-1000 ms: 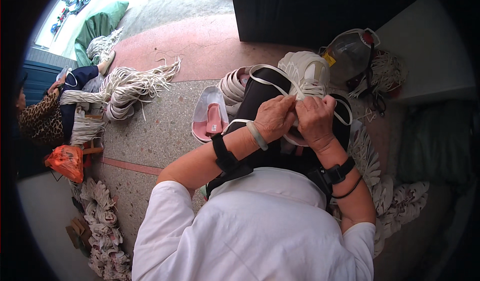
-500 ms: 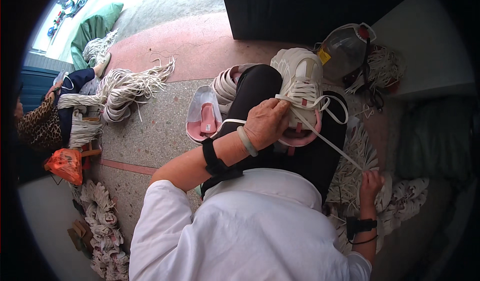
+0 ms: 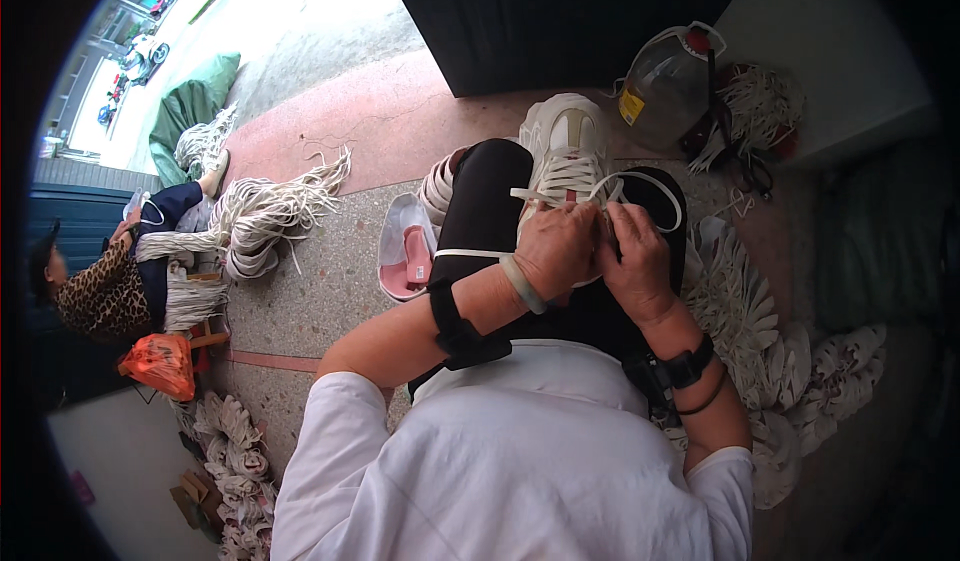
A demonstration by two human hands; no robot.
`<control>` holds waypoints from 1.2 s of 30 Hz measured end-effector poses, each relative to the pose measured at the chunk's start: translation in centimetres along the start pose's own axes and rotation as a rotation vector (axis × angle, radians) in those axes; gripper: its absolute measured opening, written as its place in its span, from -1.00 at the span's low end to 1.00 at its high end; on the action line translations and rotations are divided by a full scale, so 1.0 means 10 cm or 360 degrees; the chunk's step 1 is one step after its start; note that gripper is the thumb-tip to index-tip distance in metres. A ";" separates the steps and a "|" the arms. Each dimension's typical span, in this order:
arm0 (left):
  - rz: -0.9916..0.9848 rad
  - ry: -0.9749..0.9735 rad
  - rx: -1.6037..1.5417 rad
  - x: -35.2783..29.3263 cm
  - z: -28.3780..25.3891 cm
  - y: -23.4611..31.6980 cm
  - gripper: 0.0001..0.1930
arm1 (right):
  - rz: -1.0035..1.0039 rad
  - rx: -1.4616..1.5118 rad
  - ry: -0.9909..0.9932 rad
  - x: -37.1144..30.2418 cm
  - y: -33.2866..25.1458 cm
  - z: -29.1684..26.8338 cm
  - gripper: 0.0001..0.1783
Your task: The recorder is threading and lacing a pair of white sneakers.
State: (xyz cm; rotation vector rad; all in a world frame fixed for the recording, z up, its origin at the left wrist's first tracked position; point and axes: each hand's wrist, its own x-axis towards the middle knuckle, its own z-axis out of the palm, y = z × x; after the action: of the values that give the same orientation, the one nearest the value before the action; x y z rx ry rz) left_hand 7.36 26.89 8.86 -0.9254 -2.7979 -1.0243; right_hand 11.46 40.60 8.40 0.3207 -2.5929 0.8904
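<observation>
A white and beige sneaker point(image 3: 557, 126) with pink trim rests on my dark-trousered lap, its toe pointing away from me. Its white shoelace point(image 3: 640, 174) runs through the upper eyelets and curves in a loop to the right. My left hand point(image 3: 556, 251) is closed at the top of the lacing, pinching the lace. Right beside it, my right hand point(image 3: 638, 261) has bent fingers closed on the lace near the shoe opening. Both hands hide the sneaker's collar, and the lace ends between the fingers cannot be made out.
Another pink-lined shoe point(image 3: 405, 251) lies on the floor left of my knee. Bundles of white laces point(image 3: 270, 211) spread farther left, near a seated person point(image 3: 105, 291) and an orange bag point(image 3: 158, 364). A clear plastic jug point(image 3: 668, 86) stands at the far right; white shoe parts point(image 3: 745, 331) are heaped nearby.
My right hand has come from far out at the right, where it held the lace taut, to the sneaker beside my left hand. The lace is no longer stretched out.
</observation>
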 end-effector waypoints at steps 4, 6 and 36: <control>-0.0071 0.0023 -0.0141 0.04 0.05 -0.01 -0.86 | 0.0221 0.0249 0.0032 0.00 0.06 0.06 -0.76; -0.0042 0.0172 -0.0136 0.07 0.12 -0.02 -0.90 | 0.0394 0.0587 0.0019 0.03 0.11 0.04 -0.78; 0.0122 0.0278 0.0135 -0.43 -0.77 -0.62 -0.65 | 0.0531 0.0498 -0.0050 -0.28 -0.04 -0.03 -0.55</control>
State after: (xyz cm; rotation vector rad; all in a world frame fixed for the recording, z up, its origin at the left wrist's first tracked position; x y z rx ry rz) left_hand 6.14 16.26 10.38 -0.8806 -2.6198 -0.9208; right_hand 14.20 40.77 7.63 -0.0210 -2.5745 1.4222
